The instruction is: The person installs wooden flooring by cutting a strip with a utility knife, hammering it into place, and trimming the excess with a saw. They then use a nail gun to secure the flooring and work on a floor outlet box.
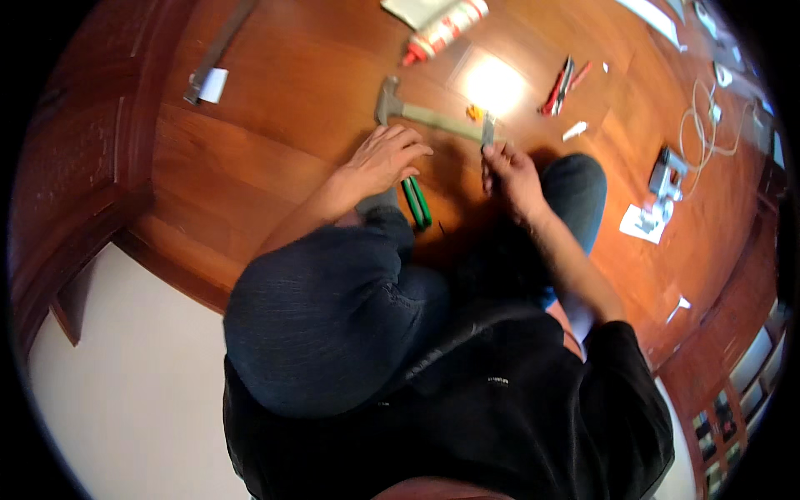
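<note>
Black shirt (500,417) was nearest the camera, jeans (325,317) just past it. Right hand (508,177) pinched a flat metal strip (488,132) between thumb and fingers; strip pointed away from the body. Hammer (442,122) lay left of that grip, its handle end by the strip; a yellow bit (474,112) sat just beyond. Left hand (385,157) was palm down, fingers bent, by the green handles (417,202); couldn't tell if it gripped anything. Red-and-black tool (557,86) lay ahead, right of the pinch.
</note>
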The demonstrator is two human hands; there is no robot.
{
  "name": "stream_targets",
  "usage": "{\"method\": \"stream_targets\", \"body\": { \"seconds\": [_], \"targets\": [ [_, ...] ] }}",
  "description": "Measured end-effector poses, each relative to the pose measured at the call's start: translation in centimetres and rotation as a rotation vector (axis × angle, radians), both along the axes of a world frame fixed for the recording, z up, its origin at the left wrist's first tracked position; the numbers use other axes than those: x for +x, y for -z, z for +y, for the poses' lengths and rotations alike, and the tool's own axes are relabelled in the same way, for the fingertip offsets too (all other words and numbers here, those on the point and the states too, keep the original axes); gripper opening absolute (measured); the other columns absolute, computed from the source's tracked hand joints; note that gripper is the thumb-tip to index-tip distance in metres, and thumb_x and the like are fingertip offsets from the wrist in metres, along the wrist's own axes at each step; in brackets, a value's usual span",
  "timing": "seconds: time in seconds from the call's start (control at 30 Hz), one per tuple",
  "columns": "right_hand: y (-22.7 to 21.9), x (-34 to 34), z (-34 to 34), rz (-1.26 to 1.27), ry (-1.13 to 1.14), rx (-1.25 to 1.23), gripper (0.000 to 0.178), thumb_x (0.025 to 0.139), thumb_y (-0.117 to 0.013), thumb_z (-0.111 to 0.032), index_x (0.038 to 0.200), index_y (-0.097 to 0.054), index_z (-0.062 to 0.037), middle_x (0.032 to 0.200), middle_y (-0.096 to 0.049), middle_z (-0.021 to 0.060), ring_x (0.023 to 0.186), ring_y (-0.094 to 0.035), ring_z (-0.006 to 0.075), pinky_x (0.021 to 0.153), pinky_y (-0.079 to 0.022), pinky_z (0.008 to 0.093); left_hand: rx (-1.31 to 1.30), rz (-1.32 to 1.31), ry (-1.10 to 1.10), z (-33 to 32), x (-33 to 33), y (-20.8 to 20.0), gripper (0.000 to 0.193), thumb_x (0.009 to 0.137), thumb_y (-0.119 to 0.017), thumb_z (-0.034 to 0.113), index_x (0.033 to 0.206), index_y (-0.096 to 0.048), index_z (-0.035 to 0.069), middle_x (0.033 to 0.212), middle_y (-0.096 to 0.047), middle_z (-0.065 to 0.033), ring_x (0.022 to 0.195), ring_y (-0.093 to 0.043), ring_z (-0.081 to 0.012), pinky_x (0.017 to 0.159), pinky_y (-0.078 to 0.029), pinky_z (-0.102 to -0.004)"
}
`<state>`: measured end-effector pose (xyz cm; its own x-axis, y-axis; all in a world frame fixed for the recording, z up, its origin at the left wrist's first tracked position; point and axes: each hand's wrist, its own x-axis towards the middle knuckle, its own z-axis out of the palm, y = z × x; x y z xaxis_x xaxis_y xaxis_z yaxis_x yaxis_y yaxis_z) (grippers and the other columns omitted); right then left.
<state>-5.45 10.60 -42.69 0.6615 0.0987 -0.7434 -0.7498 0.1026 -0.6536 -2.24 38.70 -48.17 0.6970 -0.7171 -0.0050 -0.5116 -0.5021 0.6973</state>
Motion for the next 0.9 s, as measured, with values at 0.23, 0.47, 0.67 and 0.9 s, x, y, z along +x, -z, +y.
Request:
{"method": "stream_targets", "body": {
  "seconds": [0.23, 0.47, 0.67, 0.9],
  "targets": [
    [0.4, -1.1, -0.1, -0.021, 0.051, 0.042, 0.017, 0.107, -0.062, -0.024, 0.101, -0.062, -0.0082, 0.084, -0.063, -0.0004, 0.064, -0.058, 0.0091, 0.056, -0.047, 0.025, 0.298, -0.276, 0.597, -3.4, -3.9, 4.4, 0.02, 0.089, -0.063, 0.025, 0.107, -0.067, 0.019, 0.111, -0.06, -0.0043, 0.115, -0.054, -0.022, 0.096, -0.04, -0.0397],
    [-0.8, -0.8, -0.1, -0.099, -0.008, 0.061, 0.022, 0.107, -0.06, -0.03, 0.103, -0.061, -0.008, 0.08, -0.065, 0.002, 0.061, -0.06, 0.0115, 0.053, -0.048, 0.026, 0.181, 0.05, 0.139, -0.9, -1.8, 2.4, 0.023, 0.091, -0.068, 0.018, 0.109, -0.057, 0.011, 0.099, -0.065, -0.0114, 0.097, -0.065, -0.0333, 0.086, -0.05, -0.0464],
    [-5.3, 0.1, 0.9, -0.09, 0.04, 0.142, 0.022, 0.109, -0.056, -0.03, 0.102, -0.055, -0.0095, 0.082, -0.064, 0.0043, 0.058, -0.057, 0.0125, 0.052, -0.047, 0.0275, -0.157, 0.451, -0.626, 4.0, 2.0, -6.7, 0.04, 0.093, -0.075, 0.027, 0.122, -0.061, 0.004, 0.103, -0.071, -0.0189, 0.099, -0.071, -0.0318, 0.086, -0.055, -0.0436],
    [-15.6, 4.4, 3.5, -0.557, 0.07, 0.304, 0.021, 0.111, -0.053, -0.028, 0.101, -0.052, -0.0097, 0.079, -0.062, 0.0061, 0.055, -0.052, 0.0117, 0.049, -0.043, 0.0249, -0.397, 0.176, -0.654, 4.5, 7.6, -26.4, 0.031, 0.096, -0.074, 0.026, 0.114, -0.061, 0.004, 0.093, -0.061, -0.0016, 0.088, -0.058, -0.0098, 0.081, -0.049, -0.0299]
  ]
}}
